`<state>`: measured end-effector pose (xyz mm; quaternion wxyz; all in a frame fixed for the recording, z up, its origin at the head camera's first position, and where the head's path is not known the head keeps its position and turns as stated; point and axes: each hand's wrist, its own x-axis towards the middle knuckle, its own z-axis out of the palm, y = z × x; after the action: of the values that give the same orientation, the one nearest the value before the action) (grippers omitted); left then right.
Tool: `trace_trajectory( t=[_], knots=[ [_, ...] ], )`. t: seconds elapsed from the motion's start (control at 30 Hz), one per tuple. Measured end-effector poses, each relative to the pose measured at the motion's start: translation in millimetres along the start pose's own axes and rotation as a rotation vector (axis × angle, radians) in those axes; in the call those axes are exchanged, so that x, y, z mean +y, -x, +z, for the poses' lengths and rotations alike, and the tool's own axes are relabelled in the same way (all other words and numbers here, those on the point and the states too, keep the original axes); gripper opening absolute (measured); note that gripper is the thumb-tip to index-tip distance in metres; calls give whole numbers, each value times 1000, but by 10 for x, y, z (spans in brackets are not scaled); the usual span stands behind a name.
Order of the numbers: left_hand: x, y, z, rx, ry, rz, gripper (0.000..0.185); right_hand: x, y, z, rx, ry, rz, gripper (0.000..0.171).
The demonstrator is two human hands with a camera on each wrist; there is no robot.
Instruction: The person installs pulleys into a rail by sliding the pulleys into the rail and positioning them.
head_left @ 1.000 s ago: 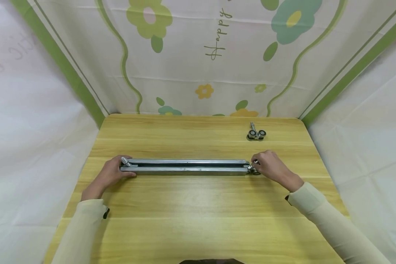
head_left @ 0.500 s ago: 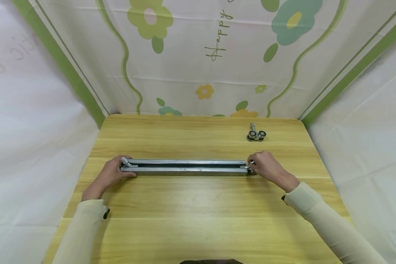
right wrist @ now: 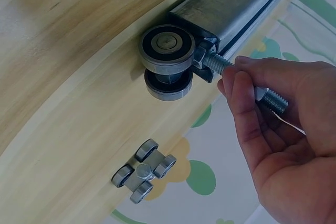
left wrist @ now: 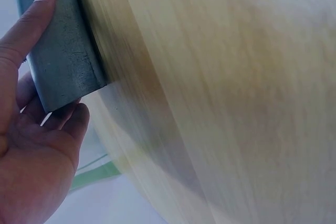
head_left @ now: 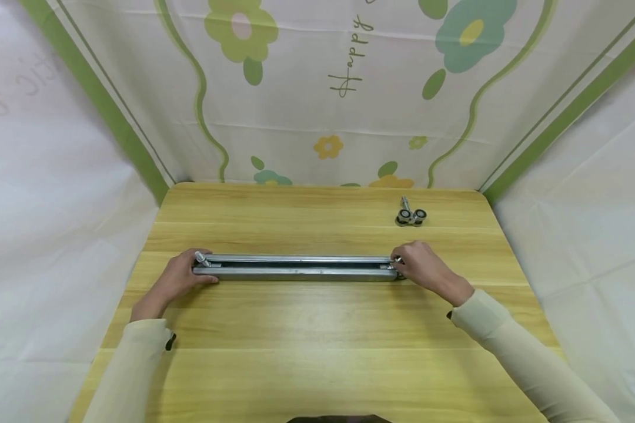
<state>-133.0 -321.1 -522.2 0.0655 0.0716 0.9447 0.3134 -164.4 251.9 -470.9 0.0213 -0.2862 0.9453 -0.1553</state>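
A long steel track rail (head_left: 301, 273) with a slot along its top lies across the wooden table. My left hand (head_left: 176, 277) grips its left end, thumb (left wrist: 42, 3) on the near side and fingers around the end. Close to those fingers a threaded bolt (head_left: 202, 258) sticks up out of the slot. At the right end, my right hand (right wrist: 289, 129) pinches the threaded stem of a roller trolley (right wrist: 167, 45). Two of its wheels show outside the rail; its front part is in the rail mouth, hidden from view.
Another roller trolley (head_left: 411, 217) with a bolt and small wheels lies on the table (head_left: 307, 335), behind the rail's right end. A flower-printed cloth (head_left: 296, 106) hangs behind the table's back edge, and white sheets flank both sides.
My right hand has moved left with the trolley, which has slid further into the rail's right end. My left hand and the rail have stayed put.
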Motion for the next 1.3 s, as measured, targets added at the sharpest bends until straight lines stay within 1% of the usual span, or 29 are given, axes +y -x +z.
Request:
trace_trajectory(
  t=[0.43,0.73,0.97,1.3],
  knots=[
    [23,-2,-14,-1,2,-11,71,-68,-61,36,15,9,-35,10],
    [36,-7,-17,-2,-3,-4,72,-123,-94,48,18,-9,-55,10],
    [44,1,-25,-2,4,-11,71,-170,-137,70,12,-11,-49,9],
    [20,0,-8,0,4,-17,72,-258,-198,114,13,-25,-71,9]
  ],
)
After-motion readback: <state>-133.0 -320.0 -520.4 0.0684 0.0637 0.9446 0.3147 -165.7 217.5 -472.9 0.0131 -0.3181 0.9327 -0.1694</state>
